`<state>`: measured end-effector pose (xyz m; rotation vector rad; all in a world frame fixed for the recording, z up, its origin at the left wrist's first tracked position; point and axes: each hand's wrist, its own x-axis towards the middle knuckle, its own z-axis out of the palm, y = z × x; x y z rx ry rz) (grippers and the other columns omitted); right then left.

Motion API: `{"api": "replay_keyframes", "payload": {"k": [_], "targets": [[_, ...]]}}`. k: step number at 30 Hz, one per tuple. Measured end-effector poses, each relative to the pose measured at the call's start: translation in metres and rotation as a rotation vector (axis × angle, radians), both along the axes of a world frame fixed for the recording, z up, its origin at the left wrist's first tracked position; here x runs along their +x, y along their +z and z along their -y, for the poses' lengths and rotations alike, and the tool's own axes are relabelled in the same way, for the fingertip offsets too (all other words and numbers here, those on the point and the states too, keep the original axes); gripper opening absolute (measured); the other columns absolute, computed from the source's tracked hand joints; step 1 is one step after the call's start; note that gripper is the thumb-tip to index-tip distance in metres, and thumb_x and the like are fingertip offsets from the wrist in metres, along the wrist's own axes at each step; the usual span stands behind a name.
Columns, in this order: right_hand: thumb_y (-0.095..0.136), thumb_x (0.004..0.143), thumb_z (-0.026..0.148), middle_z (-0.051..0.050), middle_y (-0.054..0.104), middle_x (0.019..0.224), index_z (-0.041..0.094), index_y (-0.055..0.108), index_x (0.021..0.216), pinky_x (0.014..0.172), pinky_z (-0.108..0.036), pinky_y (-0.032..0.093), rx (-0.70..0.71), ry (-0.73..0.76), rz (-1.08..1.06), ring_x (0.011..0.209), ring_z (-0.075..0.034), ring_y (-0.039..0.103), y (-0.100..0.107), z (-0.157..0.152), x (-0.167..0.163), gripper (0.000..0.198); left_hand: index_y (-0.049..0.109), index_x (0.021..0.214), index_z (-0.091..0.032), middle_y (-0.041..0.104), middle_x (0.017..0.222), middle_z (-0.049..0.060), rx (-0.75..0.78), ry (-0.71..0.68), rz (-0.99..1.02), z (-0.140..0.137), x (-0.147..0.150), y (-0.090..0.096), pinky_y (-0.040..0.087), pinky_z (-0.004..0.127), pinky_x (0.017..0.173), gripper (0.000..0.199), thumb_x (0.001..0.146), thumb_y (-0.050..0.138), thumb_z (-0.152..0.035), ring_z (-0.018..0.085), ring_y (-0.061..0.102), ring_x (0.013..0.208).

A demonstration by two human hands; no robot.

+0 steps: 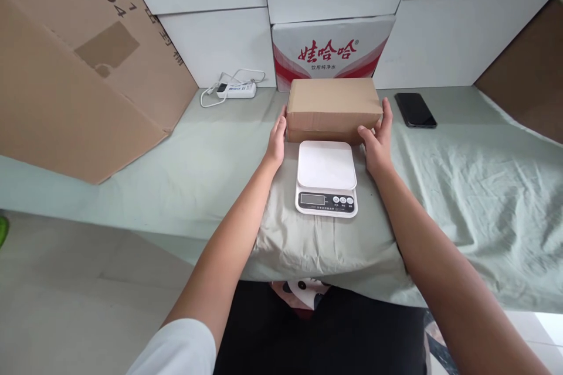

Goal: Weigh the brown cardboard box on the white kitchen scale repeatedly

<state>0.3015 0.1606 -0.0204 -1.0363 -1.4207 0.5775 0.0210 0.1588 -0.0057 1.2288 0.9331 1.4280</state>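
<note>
A closed brown cardboard box (334, 96) is held at its two short ends, just behind a white kitchen scale (326, 167). My left hand (277, 137) presses against the box's left end, its fingers partly hidden behind the edge. On the right end rests my right hand (378, 140), thumb on the front face and fingers along the side. The scale's platform carries nothing, and its dark panel with a display and round buttons faces me. Whether the box touches the cloth or is slightly lifted, I cannot tell.
A white power strip (237, 90) with a cable lies at the back left. A black phone (416, 109) is at the right. Large cardboard (88, 70) stands on the left. A white-and-red printed carton (333, 47) is behind the box. Green cloth (197, 176) covers the table.
</note>
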Motion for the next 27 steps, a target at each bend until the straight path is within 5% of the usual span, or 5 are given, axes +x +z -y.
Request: {"api": "replay_keyframes", "payload": {"k": [9,14,27], "targets": [[0.079,0.078,0.075,-0.004,0.06,0.174,0.043,0.025,0.176,0.141,-0.065,0.041,-0.068,0.036,-0.134,0.161,-0.03,0.056,0.006,0.011,-0.001,0.117,0.047,0.173,-0.033,0.039,0.189,-0.001,-0.077,0.027,-0.044,0.008,-0.001,0.007,0.027,0.039,0.148,0.087,0.103,0.039,-0.085,0.024,0.03,0.18],[0.08,0.081,0.071,-0.003,0.052,0.181,0.042,0.028,0.177,0.144,-0.062,0.04,-0.083,0.063,-0.129,0.171,-0.034,0.046,0.009,0.017,-0.001,0.114,0.044,0.174,-0.03,0.039,0.189,0.0,-0.078,0.029,-0.064,0.014,-0.001,0.01,0.029,0.036,0.146,0.082,0.107,0.037,-0.076,0.022,0.033,0.179],[0.072,0.087,0.069,0.002,0.053,0.18,0.047,0.023,0.176,0.145,-0.066,0.037,-0.087,0.028,-0.079,0.167,-0.033,0.05,0.004,0.009,0.001,0.104,0.049,0.171,-0.025,0.044,0.187,0.003,-0.07,0.027,-0.068,0.01,0.0,0.009,0.033,0.037,0.146,0.075,0.11,0.037,-0.066,0.023,0.038,0.177]]}}
